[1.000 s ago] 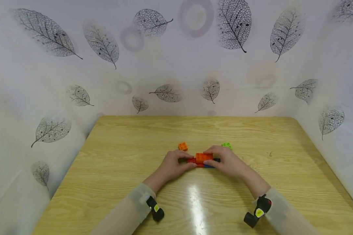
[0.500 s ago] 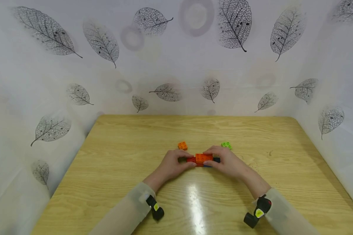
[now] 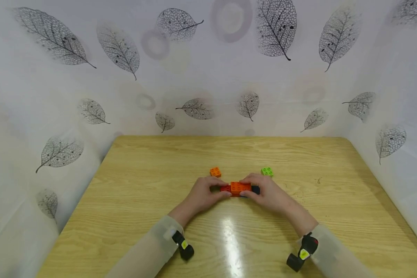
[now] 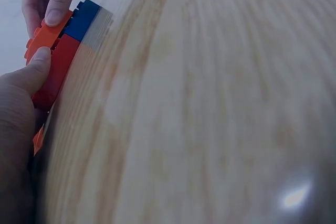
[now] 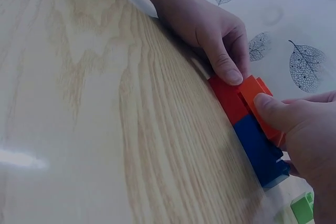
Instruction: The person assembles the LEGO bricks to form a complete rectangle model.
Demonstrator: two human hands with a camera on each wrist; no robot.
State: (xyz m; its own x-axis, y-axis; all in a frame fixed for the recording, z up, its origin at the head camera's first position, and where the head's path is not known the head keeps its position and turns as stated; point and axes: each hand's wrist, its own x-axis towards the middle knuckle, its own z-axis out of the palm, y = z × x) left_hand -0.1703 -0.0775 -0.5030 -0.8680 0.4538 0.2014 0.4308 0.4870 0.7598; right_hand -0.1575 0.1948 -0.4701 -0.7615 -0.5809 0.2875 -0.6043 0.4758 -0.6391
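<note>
In the head view an orange brick (image 3: 235,187) lies lengthwise across the tops of a red brick (image 5: 227,98) and a blue brick (image 5: 256,148), which stand end to end on the table. My left hand (image 3: 205,194) pinches the red brick by its sides between thumb and fingers. The orange brick is pinched by my right hand (image 3: 268,192), thumb on the near side. A thin dark gap shows under part of the orange brick in the right wrist view; whether it is fully seated I cannot tell. The right hand's fingers hide the far side.
Behind the left hand lies a small orange brick (image 3: 215,172). A small green brick (image 3: 267,172) sits beyond the right hand. The wooden table (image 3: 142,162) ends at a leaf-patterned cloth (image 3: 201,69) at the back and sides.
The orange brick has come down slightly over the red and blue bricks, so less of their front sides shows. Both hands keep their holds and have barely moved.
</note>
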